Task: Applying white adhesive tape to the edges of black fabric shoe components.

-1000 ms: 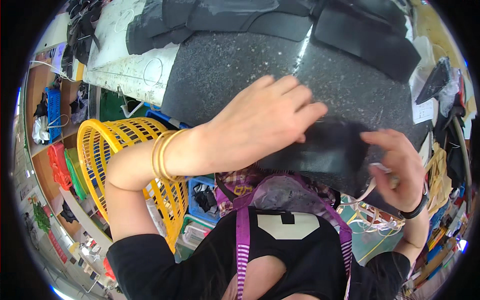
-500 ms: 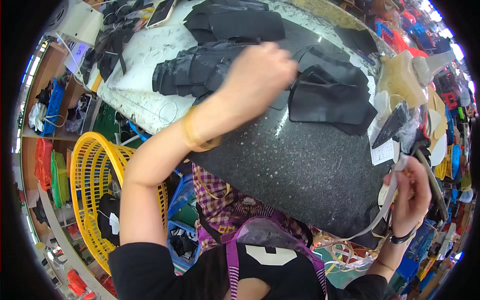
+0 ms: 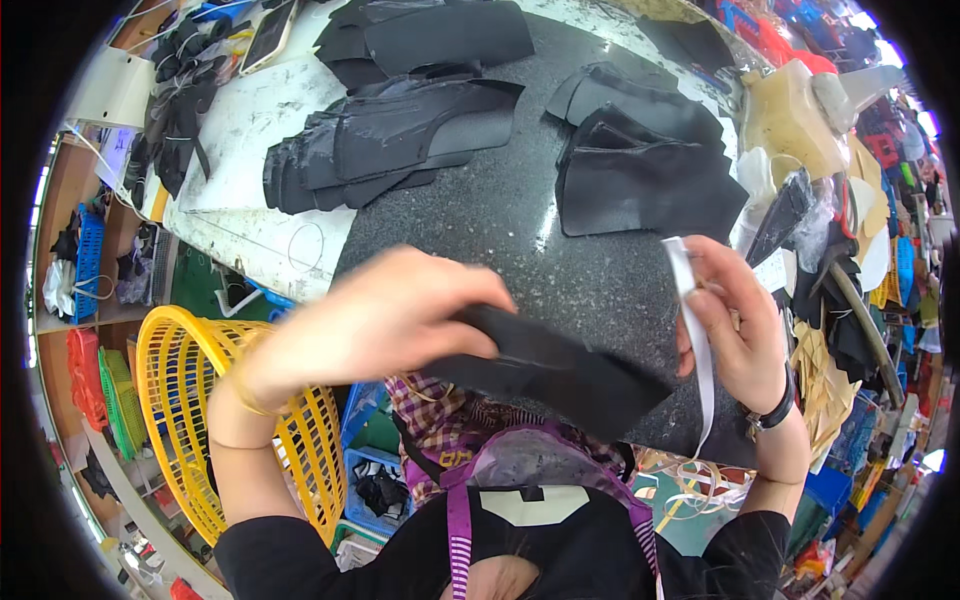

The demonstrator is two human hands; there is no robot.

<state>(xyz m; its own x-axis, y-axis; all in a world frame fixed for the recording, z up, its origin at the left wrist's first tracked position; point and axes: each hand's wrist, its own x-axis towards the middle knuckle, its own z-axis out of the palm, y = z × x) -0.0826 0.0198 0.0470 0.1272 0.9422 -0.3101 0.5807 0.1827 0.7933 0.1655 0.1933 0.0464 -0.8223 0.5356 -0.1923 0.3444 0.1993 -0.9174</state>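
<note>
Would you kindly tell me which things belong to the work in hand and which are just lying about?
Seemingly in use: black piece in left hand; white strip in right hand; black stacks.
Seemingly lying about: phone; shelved blue basket.

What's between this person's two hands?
In the head view: a black piece held in the left hand, some speckled dark tabletop, then the white strip held in the right hand.

The left hand [image 3: 405, 315] has drawn back from the black stacks [image 3: 385, 140], now holding a dark piece [image 3: 565, 378].
</note>
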